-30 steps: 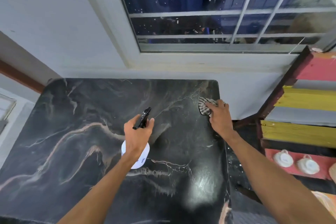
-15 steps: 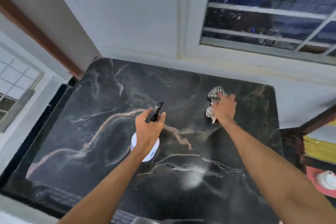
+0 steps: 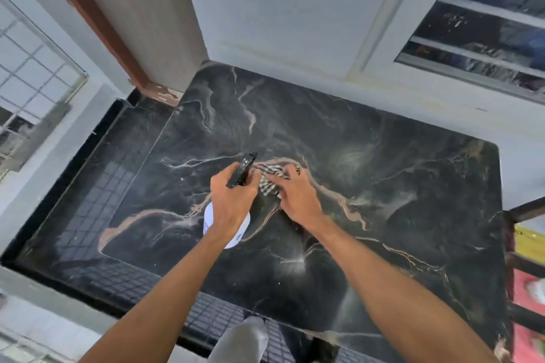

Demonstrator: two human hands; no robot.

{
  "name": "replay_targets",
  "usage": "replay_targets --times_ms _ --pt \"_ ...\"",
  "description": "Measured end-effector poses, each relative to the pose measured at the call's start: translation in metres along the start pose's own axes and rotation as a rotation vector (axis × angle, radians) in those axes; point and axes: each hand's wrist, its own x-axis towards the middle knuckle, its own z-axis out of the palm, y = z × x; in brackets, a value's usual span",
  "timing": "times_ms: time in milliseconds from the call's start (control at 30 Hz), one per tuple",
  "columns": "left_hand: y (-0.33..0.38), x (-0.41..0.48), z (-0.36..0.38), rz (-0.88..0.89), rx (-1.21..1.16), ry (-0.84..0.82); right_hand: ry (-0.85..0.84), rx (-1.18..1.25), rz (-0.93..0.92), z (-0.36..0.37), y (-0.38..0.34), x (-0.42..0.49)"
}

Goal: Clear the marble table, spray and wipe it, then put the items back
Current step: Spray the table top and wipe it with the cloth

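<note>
The black marble table (image 3: 398,186) with pale and pink veins fills the middle of the view. My left hand (image 3: 233,203) grips a white spray bottle (image 3: 227,230) with a black trigger head, held above the table's middle left. My right hand (image 3: 298,197) presses a striped black-and-white cloth (image 3: 269,178) flat on the marble, right beside the bottle's nozzle. Most of the cloth is hidden under my fingers. Misty wet patches show on the marble to the right of my hands.
A white wall and a barred window (image 3: 486,23) stand behind the table. A brown door frame (image 3: 97,23) runs down to the table's far left corner. A painted wooden rack (image 3: 528,274) stands at the right edge. Dark tiled floor (image 3: 97,186) lies left of the table.
My right hand slid the cloth leftward from the table's far right corner to the middle, next to the bottle. The view swung left and down. My left hand kept hold of the bottle.
</note>
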Motion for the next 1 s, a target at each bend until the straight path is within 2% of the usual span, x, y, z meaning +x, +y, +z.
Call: replay_targets --times_ms 200,367,500,600,767,1000 --pt "-0.005 -0.043 -0.015 0.015 0.065 -0.005 -0.084 -0.036 -0.184 0.018 -0.015 -0.072" --pt "-0.007 -0.101 -0.014 0.019 0.097 -0.007 -0.177 -0.081 -0.353 0.014 0.001 -0.137" --pt "-0.012 -0.15 -0.009 0.061 0.153 -0.005 -0.198 -0.067 -0.349 -0.001 0.038 -0.194" --pt "-0.015 -0.184 -0.003 0.063 0.169 -0.004 -0.144 -0.037 -0.225 -0.013 0.075 -0.233" --pt "-0.022 -0.226 -0.006 0.027 0.163 -0.008 0.004 0.016 0.159 -0.012 0.107 -0.291" --pt "-0.036 -0.236 -0.043 -0.059 0.133 0.01 0.25 0.179 0.655 0.039 0.025 -0.307"
